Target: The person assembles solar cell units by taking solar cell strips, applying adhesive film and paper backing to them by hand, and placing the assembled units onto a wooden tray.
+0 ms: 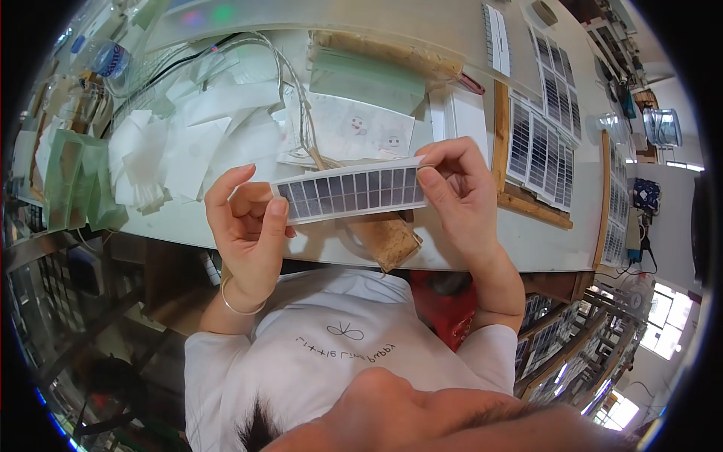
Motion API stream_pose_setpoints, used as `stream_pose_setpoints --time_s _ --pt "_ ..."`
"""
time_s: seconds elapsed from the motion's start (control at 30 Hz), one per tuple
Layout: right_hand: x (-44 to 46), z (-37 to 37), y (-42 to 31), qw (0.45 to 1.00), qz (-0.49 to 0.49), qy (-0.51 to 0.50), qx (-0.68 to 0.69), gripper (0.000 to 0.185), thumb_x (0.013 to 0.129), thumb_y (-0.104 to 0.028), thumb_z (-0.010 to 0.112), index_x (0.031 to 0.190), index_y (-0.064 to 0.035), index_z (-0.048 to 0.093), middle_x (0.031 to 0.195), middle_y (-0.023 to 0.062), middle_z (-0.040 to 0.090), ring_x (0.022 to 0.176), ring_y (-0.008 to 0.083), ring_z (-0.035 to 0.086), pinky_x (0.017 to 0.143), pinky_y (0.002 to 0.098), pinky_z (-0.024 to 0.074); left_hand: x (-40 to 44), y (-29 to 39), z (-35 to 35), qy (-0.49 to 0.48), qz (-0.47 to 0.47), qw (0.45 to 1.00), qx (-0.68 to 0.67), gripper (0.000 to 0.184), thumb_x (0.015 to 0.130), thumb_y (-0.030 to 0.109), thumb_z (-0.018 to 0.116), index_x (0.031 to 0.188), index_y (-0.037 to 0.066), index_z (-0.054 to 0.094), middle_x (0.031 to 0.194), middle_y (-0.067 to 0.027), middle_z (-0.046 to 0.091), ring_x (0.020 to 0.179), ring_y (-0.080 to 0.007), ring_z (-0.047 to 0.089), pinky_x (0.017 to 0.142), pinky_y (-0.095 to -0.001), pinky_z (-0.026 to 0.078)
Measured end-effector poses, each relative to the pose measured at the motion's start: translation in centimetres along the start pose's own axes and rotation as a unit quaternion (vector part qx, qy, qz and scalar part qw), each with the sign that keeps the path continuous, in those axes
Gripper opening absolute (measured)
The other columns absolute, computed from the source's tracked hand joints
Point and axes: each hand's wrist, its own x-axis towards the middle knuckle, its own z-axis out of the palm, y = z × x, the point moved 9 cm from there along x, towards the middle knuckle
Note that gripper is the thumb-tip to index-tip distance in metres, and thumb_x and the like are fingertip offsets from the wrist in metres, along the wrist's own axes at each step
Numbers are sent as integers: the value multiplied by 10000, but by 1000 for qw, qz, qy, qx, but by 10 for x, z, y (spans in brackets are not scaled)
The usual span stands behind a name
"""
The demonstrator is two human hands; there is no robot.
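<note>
A narrow solar panel [354,190] with dark cells, pale grid lines and a white border is held up above the table's front edge, tilted slightly up to the right. Its left end is pinched by my left hand [248,226], with the thumb on the front and the other fingers curled behind. At the other end, my right hand [461,188] grips the upper right corner between thumb and fingers. Below the panel, a worn brown block [388,239] lies at the table edge, partly hidden by it.
White paper sheets [203,128] lie heaped at left near green folded pieces [75,181]. A green-covered block [367,81] sits behind. Several panels rest in a wooden frame [536,205] at right. A cable [294,83] crosses the table, and a plastic bottle [105,56] stands far left.
</note>
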Motion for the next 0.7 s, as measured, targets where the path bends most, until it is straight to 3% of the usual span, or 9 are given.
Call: stream_pose_setpoints --time_s 0.17,0.2,0.33,0.47,0.57,0.63,0.67,0.7 --pt "-2 0 -7 999 -23 24 -32 414 940 62 687 1275 -40 466 1187 56 530 1049 84 523 900 217 477 -3 -4 -2 20 -25 1000 -1 461 995 -10 613 1405 94 428 998 -47 593 731 -66 548 564 -211 498" --pt "-2 -1 -8 997 -45 43 -38 411 941 61 686 1266 -32 451 1153 94 576 975 77 587 818 193 515 -4 -6 -4 28 -26 999 -6 462 996 -10 611 1406 98 427 999 -46 593 728 -66 547 561 -210 496" --pt "-6 3 -12 995 -78 34 -58 485 914 69 728 1269 -26 412 1129 95 571 993 86 597 870 227 546 -8 -10 -7 39 -20 999 -15 462 998 -10 607 1408 104 425 1005 -42 594 716 -64 546 545 -207 490" --pt "-8 2 -15 989 -106 20 -98 467 918 73 720 1256 -20 413 1118 90 564 984 94 602 860 220 541 -8 -8 -7 43 -20 999 1 462 997 -12 609 1406 94 423 990 -46 593 681 -61 543 535 -200 486" --pt "-8 -4 -23 985 -83 43 -146 398 920 48 726 1223 -25 479 1089 60 564 902 76 571 783 208 515 -5 -1 2 1 -9 999 38 445 990 -29 608 1390 72 440 961 -45 579 661 -59 537 527 -193 480" --pt "-11 -1 -33 942 -10 -30 -333 310 916 15 729 1170 -40 561 1044 26 560 818 76 511 706 219 467 -6 0 14 -52 -7 997 57 414 979 -61 597 1362 40 476 927 -39 555 648 -52 528 518 -182 473" --pt "-13 -3 -39 943 -7 -30 -333 310 916 15 729 1170 -40 561 1044 26 560 818 76 511 706 219 467 -8 -1 18 -69 -24 996 58 413 979 -63 593 1363 39 479 926 -38 552 642 -50 525 517 -182 473" --pt "-18 -4 -35 939 37 -43 -338 279 918 -21 710 1155 -48 564 1068 72 563 892 173 552 772 286 483 -11 -2 22 -87 -44 994 58 413 978 -65 590 1363 39 482 925 -37 550 636 -47 523 516 -182 473"
